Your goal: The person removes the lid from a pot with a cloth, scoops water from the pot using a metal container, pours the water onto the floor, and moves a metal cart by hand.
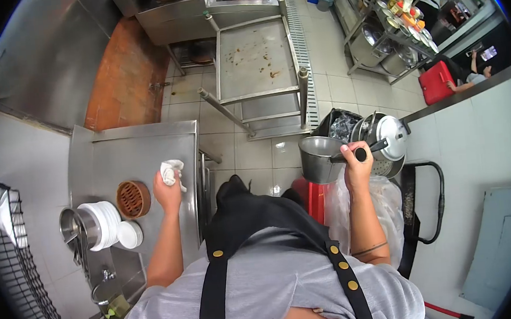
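Note:
My left hand (168, 192) is closed around a crumpled white cloth (172, 169), held above the steel counter (146, 145). On that counter, to the left of the hand, sits a round bamboo steamer basket (133, 199). My right hand (356, 162) grips the black handle of a metal saucepan (320, 159), which hangs in the air at my right side. Just beyond the saucepan are a stack of pots and a colander with a shiny metal lid (392, 137). The saucepan's inside shows only in part.
White plates (106, 224) are stacked at the left beside a sink (126, 267). Ahead stands an upturned steel table frame (260, 63), with a stove (190, 14) and lit burner behind. A black-lined bin (341, 124) and a black trolley handle (441, 205) are right. Another person holds a red container (436, 83).

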### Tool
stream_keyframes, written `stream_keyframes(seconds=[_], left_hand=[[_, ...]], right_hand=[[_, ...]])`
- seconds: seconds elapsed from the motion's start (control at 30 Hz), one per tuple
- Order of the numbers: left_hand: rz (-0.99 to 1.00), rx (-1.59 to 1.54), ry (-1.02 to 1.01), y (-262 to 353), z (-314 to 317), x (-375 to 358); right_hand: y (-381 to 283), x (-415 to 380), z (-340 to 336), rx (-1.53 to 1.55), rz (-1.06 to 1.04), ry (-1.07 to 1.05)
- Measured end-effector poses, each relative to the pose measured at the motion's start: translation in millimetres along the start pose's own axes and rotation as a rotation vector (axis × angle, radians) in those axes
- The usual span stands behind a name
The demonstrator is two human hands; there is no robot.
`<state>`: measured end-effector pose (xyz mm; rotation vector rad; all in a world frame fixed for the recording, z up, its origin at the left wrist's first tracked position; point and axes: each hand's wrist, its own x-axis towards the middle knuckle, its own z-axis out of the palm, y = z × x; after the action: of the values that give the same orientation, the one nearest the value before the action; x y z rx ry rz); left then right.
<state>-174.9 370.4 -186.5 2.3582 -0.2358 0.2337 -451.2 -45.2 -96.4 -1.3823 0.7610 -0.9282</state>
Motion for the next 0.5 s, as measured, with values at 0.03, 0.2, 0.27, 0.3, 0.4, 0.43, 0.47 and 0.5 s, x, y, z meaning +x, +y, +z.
stream_keyframes(seconds=[0.03, 0.2, 0.27, 0.3, 0.4, 0.43, 0.47, 0.5], left_hand=[[0.011, -0.009, -0.009, 0, 6, 14], [0.076, -0.028, -0.006, 6, 24, 76], [0.087, -0.031, -0.039, 0, 29, 95], [0.108, -0.042, -0.016, -2, 30, 104], [0.082, -0.066, 0.014, -4, 36, 118], [0.097, -0.087, 0.038, -10, 38, 121], [0.114, -0.102, 0.064, -17, 37, 122], [0.075, -0.107, 0.046, -21, 37, 122]], right_hand=[[-7, 5, 4, 0.013, -0.015, 0.015], [-38, 25, 16, 0.109, -0.084, 0.036], [-51, 32, 16, 0.139, -0.105, 0.071], [-56, 37, 13, 0.16, -0.123, 0.076], [-73, 53, 7, 0.242, -0.259, 0.015], [-79, 58, 7, 0.255, -0.263, 0.017], [-86, 62, 8, 0.273, -0.263, 0.019], [-90, 68, 8, 0.285, -0.278, 0.022]])
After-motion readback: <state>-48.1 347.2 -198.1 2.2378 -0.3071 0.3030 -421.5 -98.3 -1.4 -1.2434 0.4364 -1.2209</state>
